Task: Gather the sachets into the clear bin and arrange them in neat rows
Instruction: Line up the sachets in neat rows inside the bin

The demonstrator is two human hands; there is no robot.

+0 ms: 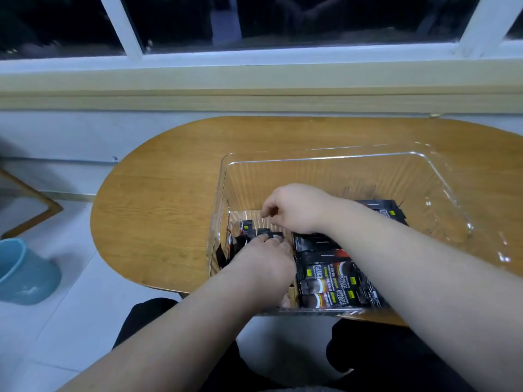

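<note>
Sachets (334, 281) crowd clear bin (325, 159); left hand (266, 257), right hand (297, 207) curl inside, grips unclear.

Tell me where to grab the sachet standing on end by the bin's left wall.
Pinch the upright sachet by its top edge, coming down from above. Only its top stands free, and the clear bin wall probably blocks a sideways reach.

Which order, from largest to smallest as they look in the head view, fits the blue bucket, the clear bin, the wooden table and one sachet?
1. wooden table
2. clear bin
3. blue bucket, partly cut off at the frame edge
4. sachet
</note>
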